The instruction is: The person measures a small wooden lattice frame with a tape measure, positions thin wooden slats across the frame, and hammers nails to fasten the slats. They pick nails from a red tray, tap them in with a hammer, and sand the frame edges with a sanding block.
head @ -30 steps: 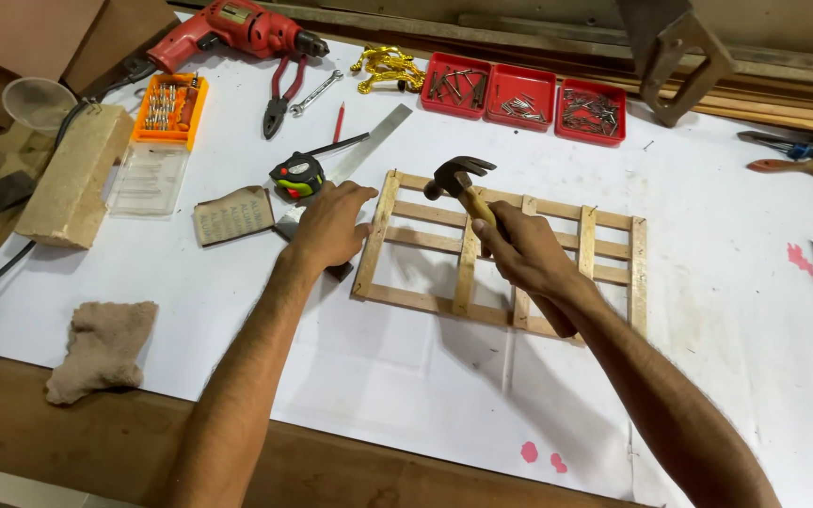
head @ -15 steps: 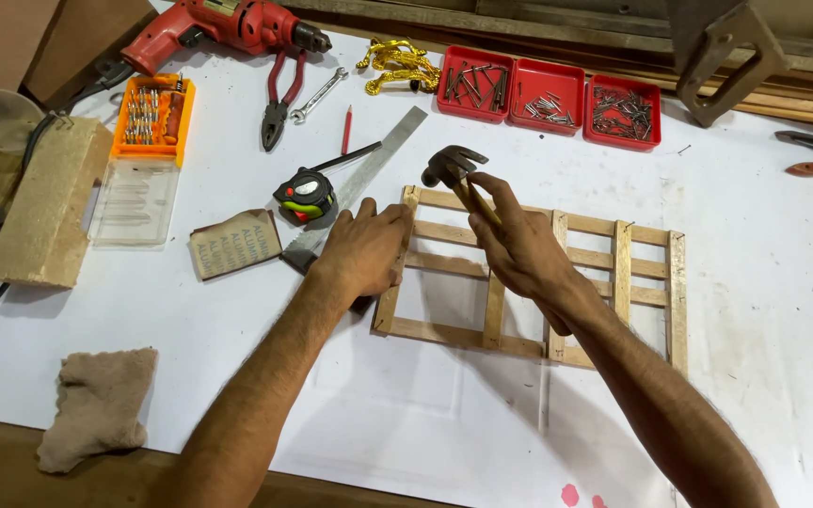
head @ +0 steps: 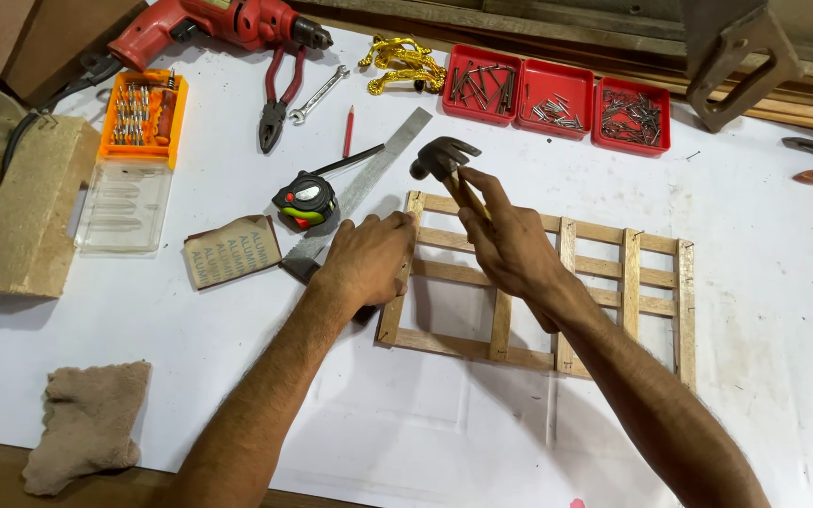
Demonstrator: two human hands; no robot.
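White sheet (head: 237, 376) covers a big wooden workbench, and all the things lie on it. Largest on the sheet is a wooden lattice frame (head: 642, 282), made of thin slats, lying flat at the centre and right. To the far left a pale wooden block (head: 25, 221) lies at the edge of the sheet. At the top left lies a red electric drill (head: 209, 23), and just below it an orange case of bits (head: 143, 115) with its clear lid (head: 124, 207) opened toward the person. Three red trays of nails (head: 557, 94) stand in a row at the top, with a yellow cord (head: 402, 61) left of them. A brown rag (head: 87, 423) lies at the lower left corner. Between the drill and the frame I see pliers (head: 275, 103), a steel ruler (head: 369, 179), a folded sheet of sandpaper (head: 231, 249), a tape measure (head: 305, 199), a small spanner (head: 317, 94) and a red pencil (head: 347, 132).

The left hand (head: 369, 259) lies flat, fingers together, pressing on the left slat of the frame. The right hand (head: 510, 245) is closed around the wooden handle of a hammer (head: 444, 162), gripping close under the head. The dark head is over the upper left corner of the frame; I cannot tell if it touches the wood.
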